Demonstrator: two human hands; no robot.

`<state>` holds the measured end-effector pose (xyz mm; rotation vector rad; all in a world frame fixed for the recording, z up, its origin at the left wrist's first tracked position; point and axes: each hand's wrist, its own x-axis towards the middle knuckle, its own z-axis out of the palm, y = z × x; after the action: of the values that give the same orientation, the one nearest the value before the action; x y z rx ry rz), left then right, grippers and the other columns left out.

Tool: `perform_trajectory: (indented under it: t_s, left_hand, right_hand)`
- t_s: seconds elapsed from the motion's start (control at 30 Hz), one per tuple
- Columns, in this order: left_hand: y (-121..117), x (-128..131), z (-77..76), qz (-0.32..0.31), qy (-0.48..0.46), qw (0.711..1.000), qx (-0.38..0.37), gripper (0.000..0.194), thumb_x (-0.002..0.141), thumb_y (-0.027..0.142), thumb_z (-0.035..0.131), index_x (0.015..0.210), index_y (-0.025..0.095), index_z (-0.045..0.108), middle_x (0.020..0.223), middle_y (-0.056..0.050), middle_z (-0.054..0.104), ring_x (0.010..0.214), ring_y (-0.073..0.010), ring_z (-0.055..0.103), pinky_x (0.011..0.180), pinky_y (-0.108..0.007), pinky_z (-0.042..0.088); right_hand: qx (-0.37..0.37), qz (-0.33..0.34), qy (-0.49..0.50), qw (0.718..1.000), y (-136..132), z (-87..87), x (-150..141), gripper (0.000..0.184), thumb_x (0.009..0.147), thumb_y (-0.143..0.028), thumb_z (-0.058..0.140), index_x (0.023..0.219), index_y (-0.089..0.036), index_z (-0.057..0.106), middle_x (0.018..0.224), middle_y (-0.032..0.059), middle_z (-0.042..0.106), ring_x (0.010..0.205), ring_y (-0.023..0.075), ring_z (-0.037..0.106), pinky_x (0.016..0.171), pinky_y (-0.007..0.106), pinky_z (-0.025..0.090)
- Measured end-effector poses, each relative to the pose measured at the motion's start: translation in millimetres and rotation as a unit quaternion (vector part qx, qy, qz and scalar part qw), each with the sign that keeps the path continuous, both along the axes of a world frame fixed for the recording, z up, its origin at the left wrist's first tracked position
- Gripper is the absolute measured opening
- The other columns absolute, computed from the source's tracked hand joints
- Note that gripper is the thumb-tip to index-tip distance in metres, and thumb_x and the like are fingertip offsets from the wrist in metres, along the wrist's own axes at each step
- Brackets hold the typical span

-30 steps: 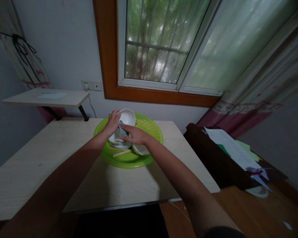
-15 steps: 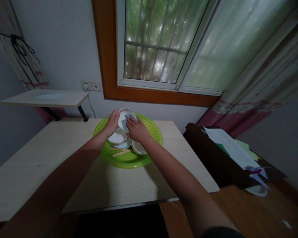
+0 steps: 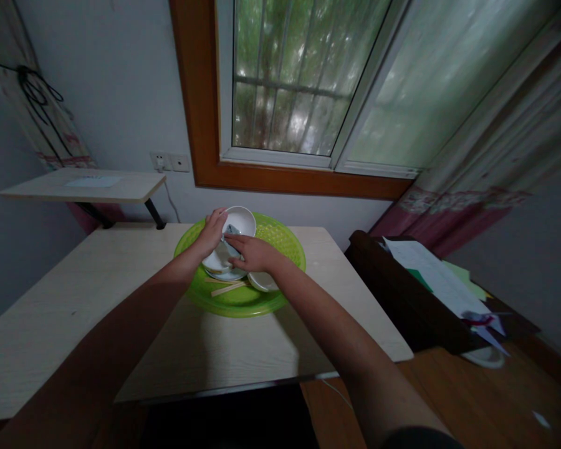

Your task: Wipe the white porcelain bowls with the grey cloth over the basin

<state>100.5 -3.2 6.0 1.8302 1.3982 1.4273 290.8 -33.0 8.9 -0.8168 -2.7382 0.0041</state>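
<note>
A round green basket point(image 3: 280, 240) sits on the pale wooden table point(image 3: 98, 305) and holds white bowls and a pair of wooden chopsticks point(image 3: 228, 287). My left hand point(image 3: 212, 229) grips the rim of a white bowl point(image 3: 241, 219) tilted up over the basket. My right hand point(image 3: 251, 252) presses a small grey cloth point(image 3: 229, 231) against the inside of that bowl. A stack of white dishes point(image 3: 222, 265) lies under both hands, and another white bowl point(image 3: 264, 282) rests beside my right wrist.
A small wooden shelf point(image 3: 81, 185) juts from the wall at the left, next to a wall socket point(image 3: 171, 162). A dark desk point(image 3: 416, 299) with papers point(image 3: 430, 274) stands to the right. A window point(image 3: 285, 81) and curtain point(image 3: 486, 168) are behind the table.
My right hand slid down and back from the upper part of the bowl toward its lower edge, dragging the cloth. The left hand kept its hold on the bowl.
</note>
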Motion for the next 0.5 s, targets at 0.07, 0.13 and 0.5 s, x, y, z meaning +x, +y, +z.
perform_trajectory:
  t_s: [0.07, 0.13, 0.5]
  left_hand:
    - [3.2, -0.9, -2.2, -0.013, -0.01, 1.0, 0.01, 0.044, 0.1, 0.051, 0.034, 0.126, 0.027, 0.059, 0.139, -0.01, 0.061, 0.137, -0.0223, 0.052, 0.123, -0.04, 0.034]
    - [6.3, -1.3, -4.5, -0.024, -0.023, 0.999, 0.017, 0.045, 0.1, 0.052, 0.034, 0.127, 0.025, 0.058, 0.139, -0.011, 0.06, 0.136, -0.0216, 0.053, 0.121, -0.039, 0.036]
    - [2.5, -0.3, 1.9, 0.028, -0.064, 0.997, -0.013, 0.043, 0.102, 0.052, 0.033, 0.128, 0.026, 0.056, 0.141, -0.011, 0.06, 0.14, -0.0238, 0.051, 0.119, -0.043, 0.04]
  right_hand:
    - [0.012, 0.01, 0.008, 1.0, 1.7, -1.5, -0.8, 0.066, 0.097, -0.039, 0.061, 0.154, -0.011, 0.045, 0.163, 0.0185, 0.041, 0.145, 0.0296, 0.049, 0.119, 0.042, 0.041]
    - [0.031, 0.009, 0.021, 0.999, 1.9, -0.8, -1.5, 0.066, 0.096, -0.04, 0.063, 0.152, -0.01, 0.047, 0.165, 0.0196, 0.036, 0.145, 0.0306, 0.047, 0.12, 0.042, 0.04]
    - [0.073, -0.029, 0.014, 0.997, -1.4, 8.2, -0.7, 0.056, 0.095, -0.046, 0.064, 0.14, -0.014, 0.061, 0.13, 0.0165, 0.061, 0.12, 0.0317, 0.055, 0.107, 0.046, 0.046]
